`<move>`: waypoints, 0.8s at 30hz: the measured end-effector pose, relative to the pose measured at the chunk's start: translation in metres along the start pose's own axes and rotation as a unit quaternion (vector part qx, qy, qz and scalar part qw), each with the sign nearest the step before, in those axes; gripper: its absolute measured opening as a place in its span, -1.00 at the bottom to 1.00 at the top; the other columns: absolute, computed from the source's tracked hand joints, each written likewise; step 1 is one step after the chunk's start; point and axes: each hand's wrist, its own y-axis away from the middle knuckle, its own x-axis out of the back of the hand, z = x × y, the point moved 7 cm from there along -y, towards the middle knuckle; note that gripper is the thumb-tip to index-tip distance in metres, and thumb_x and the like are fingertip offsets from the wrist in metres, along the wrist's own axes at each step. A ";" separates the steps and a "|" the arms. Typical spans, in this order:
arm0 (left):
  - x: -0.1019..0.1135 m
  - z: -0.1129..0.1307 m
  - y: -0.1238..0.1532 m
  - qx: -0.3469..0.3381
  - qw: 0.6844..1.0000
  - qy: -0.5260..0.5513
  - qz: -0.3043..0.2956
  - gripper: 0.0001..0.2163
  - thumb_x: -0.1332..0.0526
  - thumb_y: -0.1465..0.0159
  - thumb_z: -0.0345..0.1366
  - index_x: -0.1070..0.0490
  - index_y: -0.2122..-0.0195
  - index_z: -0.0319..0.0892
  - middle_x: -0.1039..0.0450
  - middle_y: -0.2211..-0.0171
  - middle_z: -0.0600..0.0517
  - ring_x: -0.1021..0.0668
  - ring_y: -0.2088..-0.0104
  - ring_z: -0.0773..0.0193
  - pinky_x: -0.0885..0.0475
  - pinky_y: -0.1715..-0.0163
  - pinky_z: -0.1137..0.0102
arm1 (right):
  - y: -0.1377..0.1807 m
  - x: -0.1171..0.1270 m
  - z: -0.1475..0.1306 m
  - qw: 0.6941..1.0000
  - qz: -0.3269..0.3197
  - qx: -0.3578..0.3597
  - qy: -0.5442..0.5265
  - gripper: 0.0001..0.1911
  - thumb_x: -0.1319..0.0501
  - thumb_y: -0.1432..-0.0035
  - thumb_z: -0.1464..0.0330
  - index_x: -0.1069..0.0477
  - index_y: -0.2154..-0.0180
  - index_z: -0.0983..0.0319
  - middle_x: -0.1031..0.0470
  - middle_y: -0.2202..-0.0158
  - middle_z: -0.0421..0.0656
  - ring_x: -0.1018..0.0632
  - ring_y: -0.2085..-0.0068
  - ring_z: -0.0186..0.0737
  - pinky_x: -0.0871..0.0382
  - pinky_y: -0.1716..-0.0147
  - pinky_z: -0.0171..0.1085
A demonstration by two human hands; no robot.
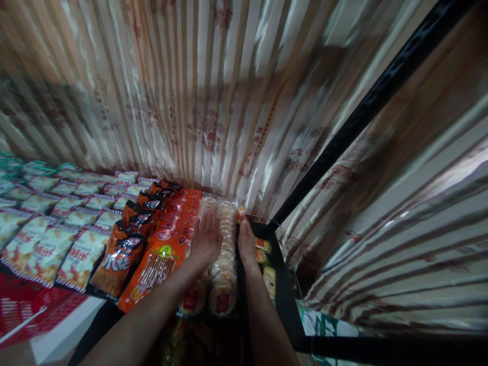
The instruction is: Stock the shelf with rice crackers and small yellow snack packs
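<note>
My left hand (206, 238) lies flat, fingers stretched out, over a row of round, pale snack cakes in clear wrappers. A second row of the wrapped round cakes (224, 254) runs right beside it, with red labels on the nearest ones. My right hand (247, 240) is held on edge along the right side of that row, fingers extended. Past its fingertips shows a small yellow packet (241, 211); whether they touch is unclear. More small yellow packets (269, 279) lie to the right of my right wrist. My forearms cover part of the rows.
Orange snack packs (168, 249) overlap to the left, beside brown-orange bags (118, 259) and many pale bags (41, 249). A black shelf edge (285, 290) and slanting black post (351, 122) stand at right. Patterned curtain (183, 91) hangs behind; a red basket (34, 310) is lower left.
</note>
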 end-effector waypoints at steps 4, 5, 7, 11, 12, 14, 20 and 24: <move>0.008 0.016 0.041 -0.030 0.999 0.007 0.032 -0.56 0.05 -0.32 -0.25 -0.15 -0.21 -0.23 -0.04 -0.29 -0.16 -0.06 -0.30 0.02 -0.08 -0.23 0.05 | 0.027 0.012 0.007 0.999 0.005 -0.037 -0.027 -0.30 0.15 -0.19 -0.07 -0.23 -0.17 0.22 -0.24 -0.22 -0.06 -0.26 -0.22 -0.15 -0.04 -0.23 -0.15; 0.011 0.020 0.053 -0.034 0.998 0.007 0.045 -0.56 0.05 -0.31 -0.28 -0.15 -0.21 -0.25 -0.04 -0.28 -0.18 -0.08 -0.30 0.02 -0.10 -0.22 0.06 | 0.035 0.014 0.010 0.998 0.005 -0.046 -0.032 -0.28 0.15 -0.18 -0.08 -0.22 -0.18 0.22 -0.24 -0.23 -0.06 -0.26 -0.22 -0.16 -0.04 -0.23 -0.15; 0.017 0.027 0.078 -0.038 0.996 0.005 0.076 -0.54 0.04 -0.29 -0.34 -0.11 -0.23 -0.29 -0.03 -0.29 -0.19 -0.06 -0.30 0.03 -0.11 -0.22 0.07 | 0.049 0.017 0.013 0.998 0.001 -0.054 -0.038 -0.26 0.16 -0.17 -0.11 -0.21 -0.18 0.20 -0.22 -0.23 -0.08 -0.26 -0.23 -0.17 -0.05 -0.23 -0.14; 0.019 0.036 0.123 -0.055 0.990 -0.005 0.128 -0.51 0.00 -0.25 -0.36 -0.11 -0.24 -0.22 -0.07 -0.28 -0.13 -0.06 -0.30 0.00 -0.13 -0.20 0.07 | 0.072 0.019 0.017 0.997 -0.007 -0.068 -0.041 -0.20 0.17 -0.14 -0.14 -0.20 -0.19 0.25 -0.20 -0.24 -0.06 -0.23 -0.24 -0.16 -0.03 -0.24 -0.14; 0.017 0.036 0.132 -0.056 0.988 -0.010 0.142 -0.51 -0.03 -0.24 -0.37 -0.14 -0.22 -0.18 -0.08 -0.27 -0.11 -0.06 -0.30 -0.02 -0.14 -0.19 0.07 | 0.076 0.019 0.019 0.996 -0.010 -0.078 -0.041 -0.18 0.17 -0.13 -0.15 -0.20 -0.19 0.27 -0.20 -0.24 -0.05 -0.23 -0.25 -0.16 -0.01 -0.25 -0.14; 0.011 0.033 0.145 -0.056 0.985 -0.026 0.159 -0.52 -0.07 -0.22 -0.35 -0.20 -0.20 -0.11 -0.11 -0.26 -0.09 -0.07 -0.29 -0.05 -0.13 -0.18 0.08 | 0.082 0.017 0.022 0.995 -0.021 -0.090 -0.038 -0.15 0.17 -0.12 -0.16 -0.19 -0.20 0.30 -0.19 -0.25 -0.03 -0.20 -0.26 -0.17 0.04 -0.26 -0.16; -0.007 0.023 0.153 -0.074 0.982 -0.070 0.157 -0.52 -0.09 -0.22 -0.23 -0.20 -0.20 -0.03 -0.21 -0.22 -0.05 -0.21 -0.24 0.03 -0.10 -0.19 0.13 | 0.090 0.007 0.022 0.995 -0.045 -0.081 -0.033 -0.19 0.16 -0.12 -0.16 -0.19 -0.20 0.22 -0.21 -0.24 -0.09 -0.19 -0.27 -0.19 0.07 -0.27 -0.19; -0.013 0.020 0.149 -0.069 0.983 -0.076 0.153 -0.51 -0.10 -0.21 -0.20 -0.21 -0.19 -0.04 -0.23 -0.21 -0.05 -0.25 -0.22 0.03 -0.10 -0.19 0.12 | 0.092 0.000 0.021 0.994 -0.054 -0.086 -0.037 -0.22 0.14 -0.13 -0.14 -0.16 -0.21 0.18 -0.20 -0.25 -0.12 -0.22 -0.25 -0.18 0.00 -0.24 -0.18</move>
